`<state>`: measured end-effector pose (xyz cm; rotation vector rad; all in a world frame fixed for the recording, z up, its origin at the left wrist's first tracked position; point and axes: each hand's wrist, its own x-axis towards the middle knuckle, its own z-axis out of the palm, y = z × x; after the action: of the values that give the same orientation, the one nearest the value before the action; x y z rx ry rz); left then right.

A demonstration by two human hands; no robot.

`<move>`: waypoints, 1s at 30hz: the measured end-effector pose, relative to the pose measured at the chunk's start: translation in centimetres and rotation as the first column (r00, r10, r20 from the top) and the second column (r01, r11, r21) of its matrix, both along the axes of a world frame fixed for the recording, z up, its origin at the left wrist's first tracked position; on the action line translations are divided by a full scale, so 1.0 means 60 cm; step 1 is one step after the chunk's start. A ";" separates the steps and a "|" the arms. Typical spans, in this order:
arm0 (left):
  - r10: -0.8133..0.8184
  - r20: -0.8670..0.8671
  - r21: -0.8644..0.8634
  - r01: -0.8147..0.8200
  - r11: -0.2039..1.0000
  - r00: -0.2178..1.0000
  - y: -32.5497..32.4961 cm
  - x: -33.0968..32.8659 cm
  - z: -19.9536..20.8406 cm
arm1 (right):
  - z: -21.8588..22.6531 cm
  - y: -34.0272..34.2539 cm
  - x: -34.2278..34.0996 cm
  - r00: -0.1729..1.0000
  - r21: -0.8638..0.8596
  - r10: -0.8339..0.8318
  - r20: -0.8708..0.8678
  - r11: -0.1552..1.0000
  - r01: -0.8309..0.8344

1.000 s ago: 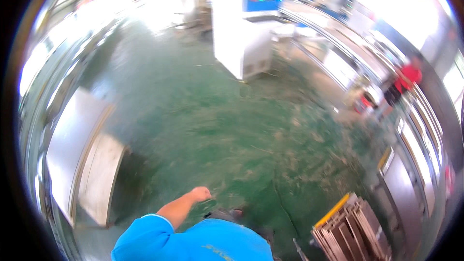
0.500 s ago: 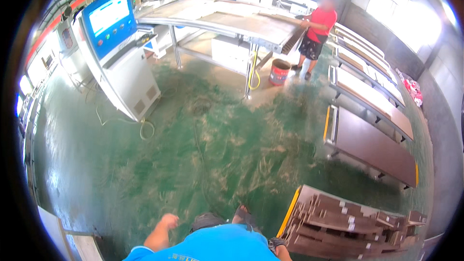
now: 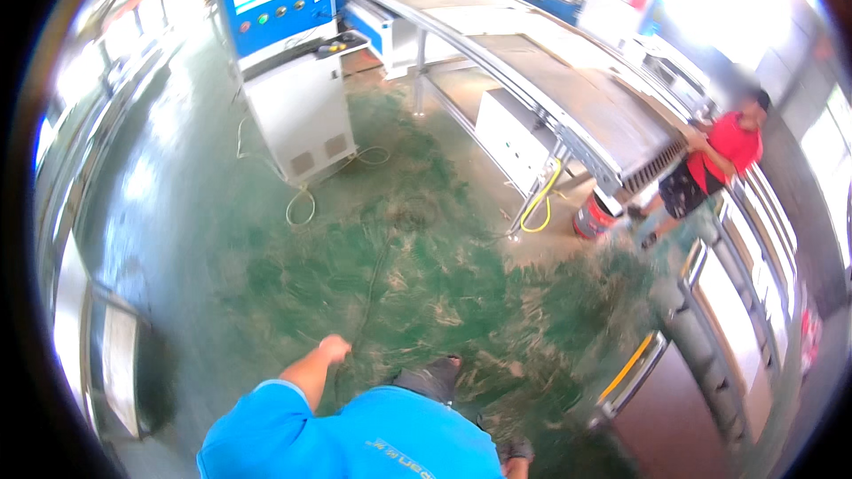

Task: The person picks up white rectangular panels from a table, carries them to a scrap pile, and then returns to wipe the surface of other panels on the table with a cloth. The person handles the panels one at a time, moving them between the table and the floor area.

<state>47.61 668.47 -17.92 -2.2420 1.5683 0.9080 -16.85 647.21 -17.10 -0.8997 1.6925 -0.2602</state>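
My bare left hand (image 3: 335, 349) swings ahead of my body over the green floor, its fingers curled together and nothing showing in them. Low in the picture, my right hand (image 3: 516, 453) is beside my blue shirt, near my right side. Something dark covers it, perhaps a glove or a held thing, and its fingers do not show clearly. Neither hand touches any of the equipment around. Nearest on the right is a brown panel (image 3: 666, 412) on a roller stand with a yellow end strip.
A white control cabinet (image 3: 302, 111) with a blue screen panel stands ahead left, cables on the floor by it. A long machine table (image 3: 568, 80) runs ahead to the right. A co-worker in red (image 3: 723, 155) stands at its end beside a red bucket (image 3: 595, 215).
My view has turned right and moved forward; the cabinet and table appear nearer. The stack of brown strips at lower right has left the view. My left hand has swung forward.
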 end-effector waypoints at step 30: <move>0.606 -0.325 0.509 -0.674 -0.535 -0.726 -0.443 -0.381 -0.070 | 0.172 -1.170 0.670 -0.381 0.091 0.827 -0.414 -0.379 -0.921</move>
<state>24.73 641.87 -22.13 -2.9834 -1.8869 1.9782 23.33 577.00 -6.80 -2.4736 0.3984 0.9768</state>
